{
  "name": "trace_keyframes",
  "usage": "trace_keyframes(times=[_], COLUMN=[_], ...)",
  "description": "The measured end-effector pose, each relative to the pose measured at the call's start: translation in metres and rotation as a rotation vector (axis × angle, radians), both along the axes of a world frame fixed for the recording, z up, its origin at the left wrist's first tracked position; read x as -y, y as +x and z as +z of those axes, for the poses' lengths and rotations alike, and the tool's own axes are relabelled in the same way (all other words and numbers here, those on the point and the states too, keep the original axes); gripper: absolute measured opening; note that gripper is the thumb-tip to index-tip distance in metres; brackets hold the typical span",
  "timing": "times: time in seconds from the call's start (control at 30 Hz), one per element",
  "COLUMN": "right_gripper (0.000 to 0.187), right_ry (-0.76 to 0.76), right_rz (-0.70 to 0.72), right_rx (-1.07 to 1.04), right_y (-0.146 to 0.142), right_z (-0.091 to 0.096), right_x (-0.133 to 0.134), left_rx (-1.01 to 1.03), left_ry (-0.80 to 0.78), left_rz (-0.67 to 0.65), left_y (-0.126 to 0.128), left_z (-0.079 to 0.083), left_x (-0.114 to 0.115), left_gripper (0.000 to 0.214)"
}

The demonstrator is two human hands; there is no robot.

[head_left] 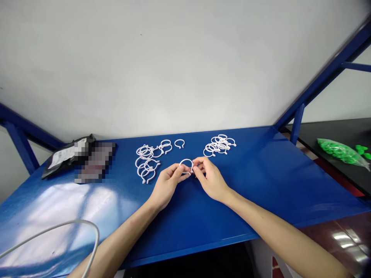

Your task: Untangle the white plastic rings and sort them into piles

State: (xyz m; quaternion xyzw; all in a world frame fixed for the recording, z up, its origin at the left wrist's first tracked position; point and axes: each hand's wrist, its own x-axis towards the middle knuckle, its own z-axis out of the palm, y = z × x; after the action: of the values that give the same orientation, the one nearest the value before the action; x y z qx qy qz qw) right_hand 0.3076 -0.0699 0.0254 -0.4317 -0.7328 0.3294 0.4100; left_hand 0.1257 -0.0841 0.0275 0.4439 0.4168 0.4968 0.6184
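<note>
"What's on the far left?"
"A white cable [97, 235] curving past the near edge, and behind it a black plastic packet [68, 161] with a white label, both by the glossy blue table's [246, 208] left end."
"And next?"
"A loose spread of thin white plastic rings [144, 158] with knobbed ends."
"What of the hands?"
"Right of those, the left hand [165, 187] pinches one thin white open ring [186, 160] between thumb and fingers, above the table's middle. The right hand [211, 175] grips that ring's right side with its fingertips."
"Beyond that?"
"A tighter white ring cluster [222, 144], then a clear bag of bright green pieces [340, 152] on a black surface [307, 139]."
</note>
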Motion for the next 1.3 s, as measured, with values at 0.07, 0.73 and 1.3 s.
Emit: trace_keyframes(times=[0.07,0.73,1.3], right_gripper=[0.013,0.009,0.029], right_ry=[0.036,0.330,-0.400], right_rz=[0.011,0.110,0.303], right_rx=[-0.031,-0.076,-0.392], right_y=[0.001,0.013,0.012], right_z=[0.002,0.023,0.022], right_x=[0.001,0.005,0.002], left_rx=[0.064,-0.677,-0.890], left_ry=[-0.017,0.706,1.090], left_rz=[0.038,0.067,0.061], left_y=[-0.001,-0.028,-0.042], left_z=[0.001,0.006,0.004], left_x=[-0.001,-0.006,-0.006], left_gripper=[0.038,0.012,0.031])
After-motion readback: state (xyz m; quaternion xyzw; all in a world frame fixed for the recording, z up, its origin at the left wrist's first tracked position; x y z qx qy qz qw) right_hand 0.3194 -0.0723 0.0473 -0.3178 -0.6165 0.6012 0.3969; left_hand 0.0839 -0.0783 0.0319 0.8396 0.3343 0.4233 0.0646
